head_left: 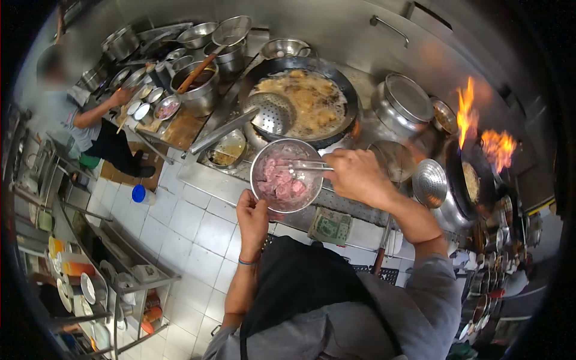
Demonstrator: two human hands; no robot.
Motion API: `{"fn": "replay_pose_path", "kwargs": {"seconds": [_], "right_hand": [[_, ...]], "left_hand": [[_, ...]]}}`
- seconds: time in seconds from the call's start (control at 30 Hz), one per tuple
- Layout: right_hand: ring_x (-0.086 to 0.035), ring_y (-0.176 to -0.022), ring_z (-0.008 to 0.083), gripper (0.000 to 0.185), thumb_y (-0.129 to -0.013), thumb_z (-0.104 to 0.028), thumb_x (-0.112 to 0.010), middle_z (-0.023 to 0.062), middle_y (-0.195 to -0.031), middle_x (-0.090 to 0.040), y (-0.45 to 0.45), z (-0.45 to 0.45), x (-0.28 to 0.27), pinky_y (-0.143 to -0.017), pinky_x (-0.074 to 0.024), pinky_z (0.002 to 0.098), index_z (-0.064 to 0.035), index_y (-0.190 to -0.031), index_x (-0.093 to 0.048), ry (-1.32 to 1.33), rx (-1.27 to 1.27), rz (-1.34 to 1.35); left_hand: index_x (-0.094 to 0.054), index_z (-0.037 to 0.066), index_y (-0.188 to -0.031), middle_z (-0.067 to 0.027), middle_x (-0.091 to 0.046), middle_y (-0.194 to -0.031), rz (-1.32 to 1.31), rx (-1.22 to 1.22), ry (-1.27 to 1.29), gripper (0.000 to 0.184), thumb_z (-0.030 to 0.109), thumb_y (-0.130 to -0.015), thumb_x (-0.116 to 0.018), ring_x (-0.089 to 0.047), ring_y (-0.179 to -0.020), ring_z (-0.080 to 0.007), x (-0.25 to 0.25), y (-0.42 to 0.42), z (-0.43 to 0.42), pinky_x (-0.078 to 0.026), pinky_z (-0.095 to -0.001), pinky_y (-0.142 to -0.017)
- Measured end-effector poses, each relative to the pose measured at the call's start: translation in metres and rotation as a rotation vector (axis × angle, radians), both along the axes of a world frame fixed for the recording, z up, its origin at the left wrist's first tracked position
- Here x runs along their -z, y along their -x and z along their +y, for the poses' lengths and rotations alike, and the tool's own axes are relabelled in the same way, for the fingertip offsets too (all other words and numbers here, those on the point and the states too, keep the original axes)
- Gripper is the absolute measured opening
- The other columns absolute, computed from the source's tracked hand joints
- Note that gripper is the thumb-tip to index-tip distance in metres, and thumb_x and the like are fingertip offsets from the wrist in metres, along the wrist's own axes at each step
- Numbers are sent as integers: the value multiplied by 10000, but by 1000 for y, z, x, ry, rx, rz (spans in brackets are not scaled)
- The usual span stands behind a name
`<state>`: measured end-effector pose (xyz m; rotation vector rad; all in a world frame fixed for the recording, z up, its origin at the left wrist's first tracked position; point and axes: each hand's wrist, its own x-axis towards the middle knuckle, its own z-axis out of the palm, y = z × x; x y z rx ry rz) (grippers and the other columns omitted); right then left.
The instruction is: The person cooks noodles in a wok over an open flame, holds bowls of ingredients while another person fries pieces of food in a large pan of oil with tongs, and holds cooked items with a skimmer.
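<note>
A metal bowl (290, 206) with raw pink meat pieces (280, 180) in it is held in front of me, near the stove's front edge. My left hand (252, 216) grips its rim at the lower left, with the thumb and fingers closed. My right hand (359, 175) is closed around metal tongs (311, 165), whose ends reach into the meat. Just beyond the bowl, a large wok (353, 108) holds bubbling oil with golden frying pieces (312, 99). A perforated skimmer (272, 114) rests over the wok's left side, its handle pointing toward the lower left.
Flames (465, 111) rise around another wok (459, 180) at the right. A second skimmer (429, 183) and a lidded pot (408, 99) stand nearer. A folded cloth (331, 226) lies on the front edge. Another person (90, 123) stands at the left by several pots and bowls.
</note>
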<state>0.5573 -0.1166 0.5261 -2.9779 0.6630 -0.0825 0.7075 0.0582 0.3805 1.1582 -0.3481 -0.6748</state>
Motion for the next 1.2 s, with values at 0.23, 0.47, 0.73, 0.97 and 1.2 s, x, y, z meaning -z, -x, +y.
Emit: {"fn": "replay_pose_path", "kwargs": {"seconds": [0.23,0.47,0.73,0.97,1.2], "right_hand": [[-680,-895,349,245,-804,-222,-724,149,-984,-712,33,-9,-20,-780,-536,447,-75,-1000,-733,-4,147,-364],[-690,-858,358,229,-819,-227,-692,179,-919,-709,13,-94,7,-747,-543,454,-65,-975,-731,159,483,-295],[-665,-960,399,328,-879,-332,-643,228,-1007,-687,-9,-146,41,-811,-528,506,-47,-1035,-690,71,625,-352],[-701,-735,294,160,-713,-247,-681,131,-769,-684,38,-38,-5,-617,-541,459,-88,-691,-689,311,-37,-161],[-658,-659,260,164,-652,-262,-670,82,-688,-653,56,-13,41,-574,-456,419,-103,-687,-691,320,-143,-167]], "left_hand": [[-441,16,-817,-149,-607,-745,104,45,-9,100,-25,-863,-520,-660,-519,-256,16,-3,-8,-611,-368,-471],[-416,54,-806,-131,-601,-724,124,42,17,176,2,-879,-567,-655,-525,-244,40,-8,-12,-617,-371,-490],[-416,42,-819,-83,-531,-695,88,34,-29,188,46,-902,-584,-616,-513,-208,16,-2,-7,-608,-368,-484],[-461,72,-809,-30,-511,-659,-190,95,-142,163,108,-874,-606,-489,-464,-101,5,-1,-8,-500,-271,-408],[-503,48,-889,-48,-584,-790,-248,396,-119,71,92,-849,-540,-543,-486,-107,6,-3,-23,-500,-266,-360]]}}
